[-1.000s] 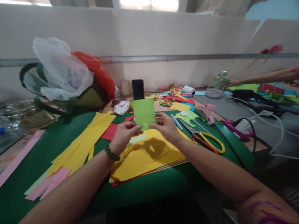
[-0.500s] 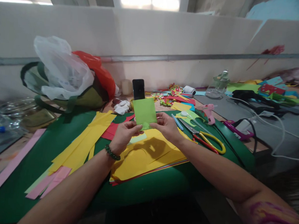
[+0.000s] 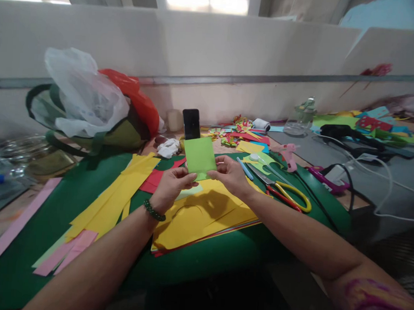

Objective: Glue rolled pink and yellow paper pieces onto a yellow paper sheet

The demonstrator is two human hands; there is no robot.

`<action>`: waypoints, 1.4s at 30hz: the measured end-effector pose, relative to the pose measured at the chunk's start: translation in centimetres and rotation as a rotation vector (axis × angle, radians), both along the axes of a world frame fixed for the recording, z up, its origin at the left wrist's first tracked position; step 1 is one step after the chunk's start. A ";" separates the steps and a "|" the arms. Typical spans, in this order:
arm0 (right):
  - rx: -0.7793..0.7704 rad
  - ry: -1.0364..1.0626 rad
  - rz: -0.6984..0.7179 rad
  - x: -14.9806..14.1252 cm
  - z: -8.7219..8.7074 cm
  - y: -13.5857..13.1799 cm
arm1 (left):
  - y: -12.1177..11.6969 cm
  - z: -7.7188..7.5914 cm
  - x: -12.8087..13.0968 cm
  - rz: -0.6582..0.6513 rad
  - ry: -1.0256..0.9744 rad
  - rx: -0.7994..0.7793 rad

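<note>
A green piece of paper [image 3: 200, 155] is held up between my two hands, above a stack of yellow paper [image 3: 186, 221]. My left hand [image 3: 175, 183], with a dark beaded bracelet at the wrist, pinches its lower left corner. The lower right corner is pinched by my right hand [image 3: 228, 174], thumb in front and fingers behind. To the right of that hand lie a light blue pen-like stick [image 3: 245, 169] and scissors [image 3: 284, 190] with red and yellow handles. Yellow paper strips [image 3: 112, 198] lie to the left.
A phone [image 3: 191, 123] stands upright behind the green paper. A pink glue gun [image 3: 289, 157] with a black cord lies at right. Bags [image 3: 91, 102] fill the back left. Paper flowers [image 3: 243, 126] and a glass jar [image 3: 301, 120] are along the wall; a white cable crosses the right side.
Both hands keep the green paper in nearly the same place, with hardly any movement. The view has shifted very slightly.
</note>
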State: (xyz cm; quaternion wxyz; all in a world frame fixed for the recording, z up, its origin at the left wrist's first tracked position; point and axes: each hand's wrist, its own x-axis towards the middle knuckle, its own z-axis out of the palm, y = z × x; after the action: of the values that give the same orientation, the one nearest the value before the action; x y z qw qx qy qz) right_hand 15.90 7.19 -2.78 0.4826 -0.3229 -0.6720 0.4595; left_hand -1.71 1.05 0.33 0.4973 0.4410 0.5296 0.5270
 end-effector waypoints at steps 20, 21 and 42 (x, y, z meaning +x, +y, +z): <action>-0.032 -0.096 -0.007 -0.4 1.3 -1.4 | -0.2 0.5 0.6 -0.128 0.164 -0.145; -0.083 -0.085 0.019 -0.4 1.4 -1.5 | -0.2 0.5 0.6 -0.134 0.170 -0.131; -0.265 -0.306 0.118 4.0 2.4 -3.0 | -1.1 1.2 0.6 -0.412 0.356 -0.196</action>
State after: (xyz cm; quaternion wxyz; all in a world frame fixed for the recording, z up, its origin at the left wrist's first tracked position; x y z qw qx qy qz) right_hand 19.89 4.20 -0.41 0.3005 -0.4096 -0.6888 0.5173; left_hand -1.15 -0.08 1.57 0.5331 0.5749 0.5562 0.2755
